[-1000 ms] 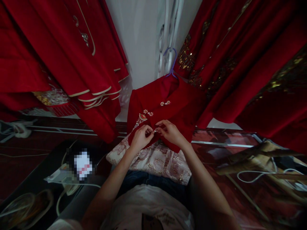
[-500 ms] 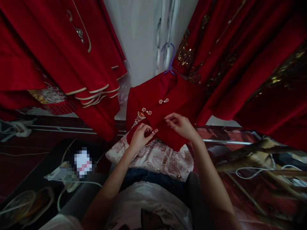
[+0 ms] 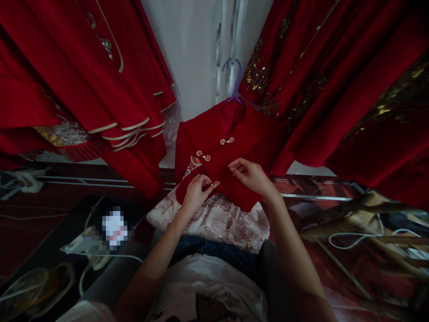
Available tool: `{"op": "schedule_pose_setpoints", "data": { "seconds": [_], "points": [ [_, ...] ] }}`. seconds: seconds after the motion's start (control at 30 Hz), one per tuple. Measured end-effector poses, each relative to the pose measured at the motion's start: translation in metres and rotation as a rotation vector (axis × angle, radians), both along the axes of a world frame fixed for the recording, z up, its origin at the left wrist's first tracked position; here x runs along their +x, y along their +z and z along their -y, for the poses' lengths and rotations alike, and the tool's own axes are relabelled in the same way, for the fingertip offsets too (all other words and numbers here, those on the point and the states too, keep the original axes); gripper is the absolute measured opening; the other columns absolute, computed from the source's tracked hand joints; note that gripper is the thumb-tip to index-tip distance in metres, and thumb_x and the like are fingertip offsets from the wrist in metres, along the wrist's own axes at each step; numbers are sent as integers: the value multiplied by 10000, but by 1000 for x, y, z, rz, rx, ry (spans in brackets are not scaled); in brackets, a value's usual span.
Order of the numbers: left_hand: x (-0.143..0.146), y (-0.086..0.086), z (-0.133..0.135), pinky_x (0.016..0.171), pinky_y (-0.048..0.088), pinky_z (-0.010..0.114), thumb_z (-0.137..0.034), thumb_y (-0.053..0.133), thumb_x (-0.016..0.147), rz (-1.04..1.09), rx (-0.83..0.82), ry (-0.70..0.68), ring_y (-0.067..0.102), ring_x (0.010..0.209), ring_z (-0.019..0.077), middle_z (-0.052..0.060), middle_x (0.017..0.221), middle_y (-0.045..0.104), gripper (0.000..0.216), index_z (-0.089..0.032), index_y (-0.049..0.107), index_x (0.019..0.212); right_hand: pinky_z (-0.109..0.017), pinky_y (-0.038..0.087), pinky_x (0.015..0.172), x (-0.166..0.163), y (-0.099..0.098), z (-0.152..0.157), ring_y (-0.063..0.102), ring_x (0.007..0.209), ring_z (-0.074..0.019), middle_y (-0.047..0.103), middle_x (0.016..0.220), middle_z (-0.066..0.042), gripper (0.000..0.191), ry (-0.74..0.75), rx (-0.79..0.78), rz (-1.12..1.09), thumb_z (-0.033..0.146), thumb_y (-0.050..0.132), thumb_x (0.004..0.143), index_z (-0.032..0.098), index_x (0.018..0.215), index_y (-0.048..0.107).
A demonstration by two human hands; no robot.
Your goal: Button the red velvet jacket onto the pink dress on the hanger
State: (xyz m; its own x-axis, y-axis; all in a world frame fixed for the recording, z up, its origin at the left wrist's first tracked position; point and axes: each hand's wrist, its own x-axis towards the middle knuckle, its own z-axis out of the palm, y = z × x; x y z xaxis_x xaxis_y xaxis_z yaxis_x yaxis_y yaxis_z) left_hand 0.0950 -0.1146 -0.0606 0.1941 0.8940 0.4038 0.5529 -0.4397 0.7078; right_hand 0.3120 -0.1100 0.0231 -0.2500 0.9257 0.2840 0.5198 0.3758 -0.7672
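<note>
A red jacket [image 3: 234, 129] on a purple hanger [image 3: 233, 78] lies in front of me, its hem over a pale gold-patterned skirt [image 3: 221, 221] on my lap. Pearl clasps [image 3: 227, 141] and a red tasselled brooch [image 3: 194, 162] run down its front. My left hand [image 3: 196, 192] pinches the lowest pearl clasp [image 3: 215, 183] at the jacket's left edge. My right hand [image 3: 250, 175] is closed on the jacket's overlapping front flap, a little above and right of that clasp.
Red gowns with gold trim [image 3: 100, 80] hang at the left, and red gowns with gold embroidery [image 3: 335, 85] at the right. A white wall [image 3: 194, 58] stands behind. Cables [image 3: 362, 239] and a patterned floor lie to the right; a white device [image 3: 100, 243] to the left.
My right hand has come off the lowest clasp and moved up and right onto the front flap. My left hand stays on the clasp. The view has tilted slightly.
</note>
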Motion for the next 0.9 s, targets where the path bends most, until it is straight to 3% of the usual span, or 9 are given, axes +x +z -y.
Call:
{"op": "schedule_pose_setpoints", "data": {
  "seconds": [0.17,0.57,0.9],
  "points": [
    [-1,-1,2,713,481,279,-245,677,829,-54,17,8,571,765,148,17,838,604,100,-189,603,867,-279,525,751,-1,-2,-1,671,800,-143,708,899,-55,156,7,6,-2,245,538,885,172,971,646],
    [1,-8,-1,766,472,298,-317,670,844,-46,120,-14,584,817,167,15,839,624,147,-194,589,851,-282,531,753,-3,-4,-1,671,796,-141,709,899,-51,154,20,-5,-11,229,532,881,178,971,646],
    [5,-12,-1,703,476,258,-328,623,883,1,171,-10,606,730,134,-6,783,644,135,-206,584,839,-274,525,747,-1,-5,-2,668,783,-135,704,881,-46,150,27,2,-2,230,532,886,175,970,644]
  ]
}}
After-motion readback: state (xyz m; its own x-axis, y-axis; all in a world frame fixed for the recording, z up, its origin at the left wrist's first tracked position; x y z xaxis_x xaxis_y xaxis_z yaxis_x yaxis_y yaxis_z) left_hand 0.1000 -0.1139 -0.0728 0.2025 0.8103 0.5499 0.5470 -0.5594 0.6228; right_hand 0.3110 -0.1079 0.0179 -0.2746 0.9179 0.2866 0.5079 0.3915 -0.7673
